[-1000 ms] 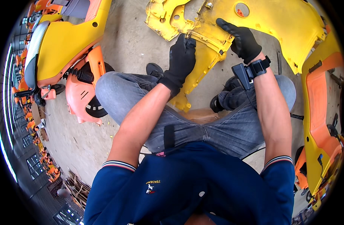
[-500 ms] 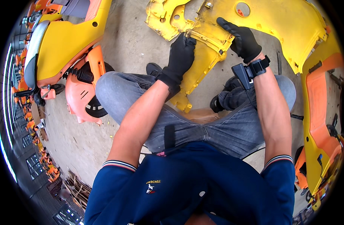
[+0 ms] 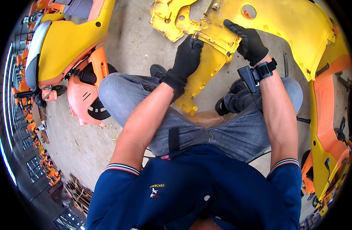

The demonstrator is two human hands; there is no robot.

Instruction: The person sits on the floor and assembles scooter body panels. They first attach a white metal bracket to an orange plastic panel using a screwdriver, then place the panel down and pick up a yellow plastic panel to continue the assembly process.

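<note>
A large yellow plastic body panel [image 3: 274, 27], scuffed and dusty, lies tilted in front of me. It has a round hole and ribbed, clipped edges, and its narrow end reaches down between my legs. My left hand [image 3: 188, 56], in a black glove, is closed at the panel's left edge, fingertips pinching near a ridge. My right hand [image 3: 252, 45], also gloved in black, grips the edge across from it, with the thumb stretched along the face and the other fingers mostly hidden behind. A dark strapped device [image 3: 256, 73] sits on my right wrist.
At left stands a yellow and orange scooter [image 3: 64, 53] with a pink-orange front fender [image 3: 84, 97]. Another yellow and orange body [image 3: 323, 126] is close on the right. Brown sticks [image 3: 78, 193] are piled at lower left. My legs [image 3: 122, 97] flank the panel's lower end.
Both hands and the panel have shifted very slightly to the right. The panel's far right corner sits a little lower. Both grips look the same.
</note>
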